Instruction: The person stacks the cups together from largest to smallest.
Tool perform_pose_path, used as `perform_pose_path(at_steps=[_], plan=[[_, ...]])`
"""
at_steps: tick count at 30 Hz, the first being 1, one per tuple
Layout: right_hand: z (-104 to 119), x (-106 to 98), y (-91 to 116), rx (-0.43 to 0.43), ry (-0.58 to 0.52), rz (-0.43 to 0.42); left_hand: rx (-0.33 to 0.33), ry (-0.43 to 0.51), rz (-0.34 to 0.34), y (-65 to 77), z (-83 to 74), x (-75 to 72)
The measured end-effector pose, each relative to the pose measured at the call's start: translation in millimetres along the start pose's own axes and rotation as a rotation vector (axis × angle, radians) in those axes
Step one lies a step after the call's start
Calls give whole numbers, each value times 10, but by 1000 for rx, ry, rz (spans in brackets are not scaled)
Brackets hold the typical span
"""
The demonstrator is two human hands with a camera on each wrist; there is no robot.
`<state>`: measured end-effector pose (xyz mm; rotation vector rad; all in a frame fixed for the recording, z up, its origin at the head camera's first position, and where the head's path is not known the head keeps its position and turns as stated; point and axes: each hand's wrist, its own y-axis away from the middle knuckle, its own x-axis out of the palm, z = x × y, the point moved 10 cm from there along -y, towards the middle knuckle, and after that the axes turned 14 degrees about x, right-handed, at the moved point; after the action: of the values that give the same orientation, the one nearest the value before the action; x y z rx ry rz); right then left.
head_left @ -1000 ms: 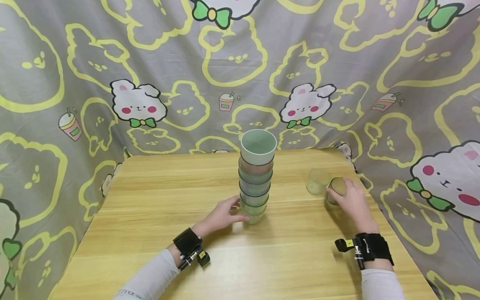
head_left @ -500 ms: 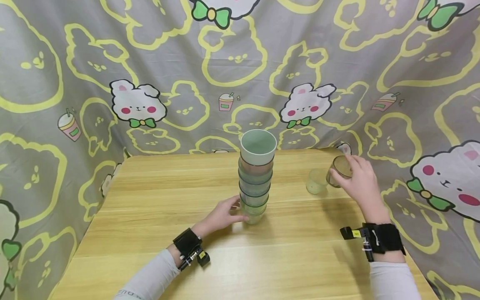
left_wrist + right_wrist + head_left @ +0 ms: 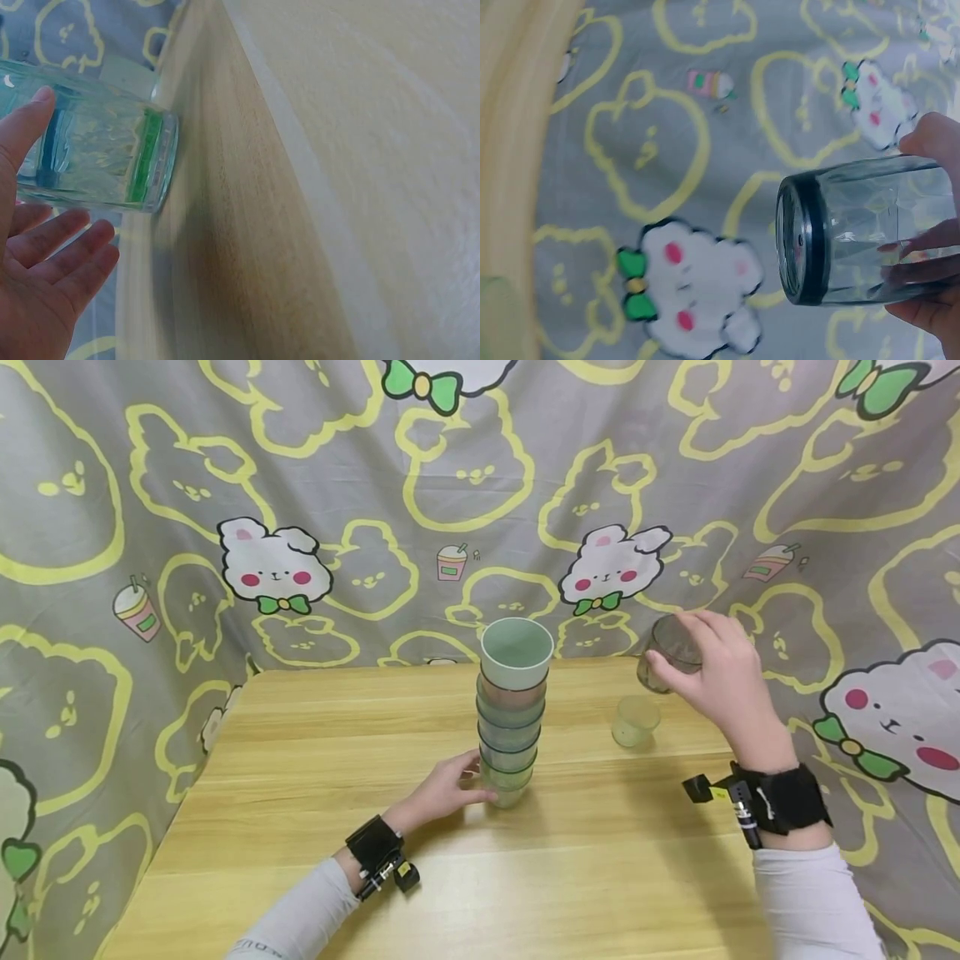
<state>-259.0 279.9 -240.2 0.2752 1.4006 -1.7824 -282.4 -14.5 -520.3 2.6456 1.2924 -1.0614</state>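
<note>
In the head view, a tall stack of nested cups (image 3: 513, 727) stands on the table, a pale green cup (image 3: 517, 653) on top and tinted clear ones below. My left hand (image 3: 442, 789) is at the stack's base, thumb over the lowest cup; the left wrist view shows the other fingers loosely spread beside the clear glass (image 3: 105, 146). My right hand (image 3: 716, 668) grips a dark-tinted glass (image 3: 662, 653) above the table's far right. The right wrist view shows that glass (image 3: 855, 236) with a dark base band, between thumb and fingers.
A small pale yellowish cup (image 3: 635, 722) stands on the wooden table (image 3: 315, 735), right of the stack and below the raised glass. A grey curtain (image 3: 360, 468) with cartoon rabbits hangs close behind the table and along its sides.
My right hand has lifted the dark glass off the table, from beside the pale cup up and away toward the curtain. The left hand and stack have stayed put.
</note>
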Motion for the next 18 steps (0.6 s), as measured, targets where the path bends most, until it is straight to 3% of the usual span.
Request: perform_pose_path(at_steps=[8,18], plan=[[524,-244,-283,-124,-49,-66,10,12,-3,0,0,1],[1084,-458,-536,-185,-187,-114,-2,22,-2,0,21,5]])
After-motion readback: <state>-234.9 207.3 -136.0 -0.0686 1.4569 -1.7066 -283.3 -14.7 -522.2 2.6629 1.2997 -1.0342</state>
